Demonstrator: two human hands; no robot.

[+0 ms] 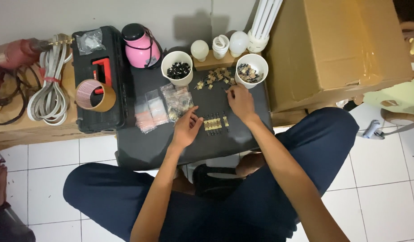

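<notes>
Now the left hand [187,127] rests open on the dark counter [144,148] beside a neat row of small parts [215,123], near the frame's middle. Above, the right hand [241,101] pinches one part from the loose pile [214,77] between two cups [177,67].

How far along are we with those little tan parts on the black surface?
Done: a small batch of tan parts sits lined up in rows by the left hand. In hand: the right hand is at the edge of the loose pile, fingers pinched. Left: that loose pile, plus parts in the two white cups.
</notes>
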